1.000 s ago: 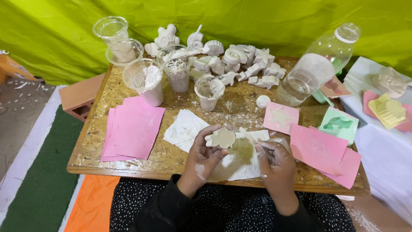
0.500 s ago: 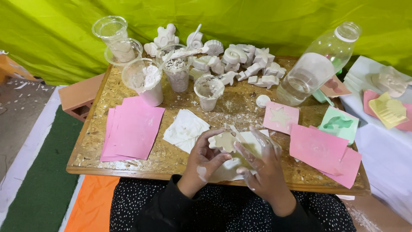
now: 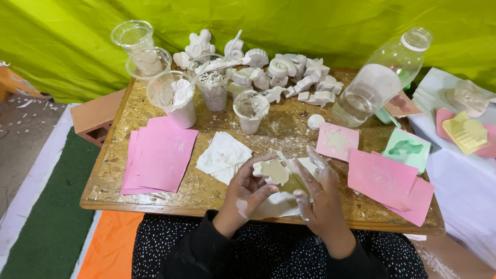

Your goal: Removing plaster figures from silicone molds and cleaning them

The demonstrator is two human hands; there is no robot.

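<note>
Just two hands [image 3: 248, 188] [image 3: 323, 199], one mould [image 3: 273, 171]

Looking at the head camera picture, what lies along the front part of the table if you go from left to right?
Stack of pink sheets → white paper pile → left hand holding a pale star-shaped cast → right hand → large pink sheets.
</note>
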